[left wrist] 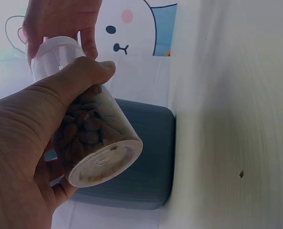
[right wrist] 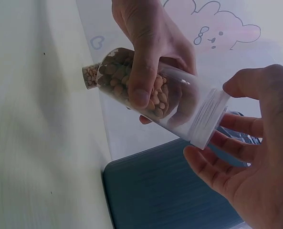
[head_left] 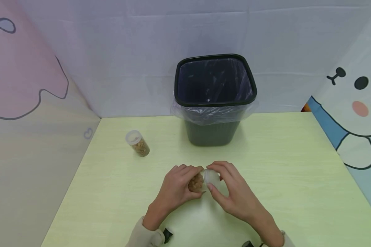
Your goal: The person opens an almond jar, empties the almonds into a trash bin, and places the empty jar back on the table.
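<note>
A pale wall (head_left: 136, 68) fills the back, cartoon figures printed at either side, and here's the bench (head_left: 296, 161), a light yellow-green spread right up to it. Towards the back sits the dark green bin (head_left: 213, 133), black-rimmed, a clear liner (head_left: 201, 118) folded over its edge. And in front of it, both hands at work! The left hand (head_left: 174, 187) has its grip wrapped round a clear jar (head_left: 196, 183) of brown, nut-like pieces, tipped over with its top towards the other side. The right hand (head_left: 236, 192) meets it there, grip pinching the whitish lid between thumb and fingers. Off to the left, well apart, a smaller-looking second jar (head_left: 139, 145) stands capped, tan bits inside. Smallest of all, that lid (head_left: 212, 177), right at the jar's mouth.
</note>
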`<state>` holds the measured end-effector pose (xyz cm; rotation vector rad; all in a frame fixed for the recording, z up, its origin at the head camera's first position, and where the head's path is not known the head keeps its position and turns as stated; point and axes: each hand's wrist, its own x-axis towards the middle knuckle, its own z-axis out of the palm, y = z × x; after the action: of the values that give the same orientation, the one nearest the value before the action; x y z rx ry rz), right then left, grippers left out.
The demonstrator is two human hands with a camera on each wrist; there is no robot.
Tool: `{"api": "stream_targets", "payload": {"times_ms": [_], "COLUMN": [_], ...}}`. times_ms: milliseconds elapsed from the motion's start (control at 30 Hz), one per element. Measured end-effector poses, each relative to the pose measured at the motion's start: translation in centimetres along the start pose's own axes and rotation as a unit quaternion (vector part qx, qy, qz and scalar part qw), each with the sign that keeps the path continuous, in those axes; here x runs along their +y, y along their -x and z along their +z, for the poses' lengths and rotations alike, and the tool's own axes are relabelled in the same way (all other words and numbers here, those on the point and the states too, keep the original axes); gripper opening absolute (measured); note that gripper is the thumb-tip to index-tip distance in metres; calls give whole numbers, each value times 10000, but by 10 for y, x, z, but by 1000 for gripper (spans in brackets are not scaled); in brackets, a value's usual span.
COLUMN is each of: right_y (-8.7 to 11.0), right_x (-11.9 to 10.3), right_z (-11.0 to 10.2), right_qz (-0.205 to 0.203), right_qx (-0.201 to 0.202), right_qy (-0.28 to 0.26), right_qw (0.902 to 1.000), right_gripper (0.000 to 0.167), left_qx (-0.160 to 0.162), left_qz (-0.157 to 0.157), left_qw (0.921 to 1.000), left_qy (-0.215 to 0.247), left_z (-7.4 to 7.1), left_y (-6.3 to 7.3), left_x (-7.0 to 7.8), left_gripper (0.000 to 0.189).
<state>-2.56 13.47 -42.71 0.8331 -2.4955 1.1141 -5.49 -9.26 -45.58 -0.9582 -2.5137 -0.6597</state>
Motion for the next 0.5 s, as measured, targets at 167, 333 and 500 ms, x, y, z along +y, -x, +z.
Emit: {"api": "stream_targets", "payload": {"times_ms": [167, 333, 500], "right_y": [0, -1, -2], "right_x": [1, 3, 2], "right_z": [1, 2, -1], "right_qz": [-311, -620, -395], "right_qx": [51, 83, 226], "right_qy": [-62, -128, 28], "right_qw": [9995, 9980, 9990], "right_gripper": [44, 42, 49], "left_qx": [-24, -8, 1], "left_qz": [-21, -18, -8], "left_qw": [10000, 10000, 10000], "left_qy": [-2, -15, -38], "left_z": [0, 1, 1], "left_y": [0, -1, -2], "left_x": [0, -1, -1], "left_gripper": [69, 69, 68]}}
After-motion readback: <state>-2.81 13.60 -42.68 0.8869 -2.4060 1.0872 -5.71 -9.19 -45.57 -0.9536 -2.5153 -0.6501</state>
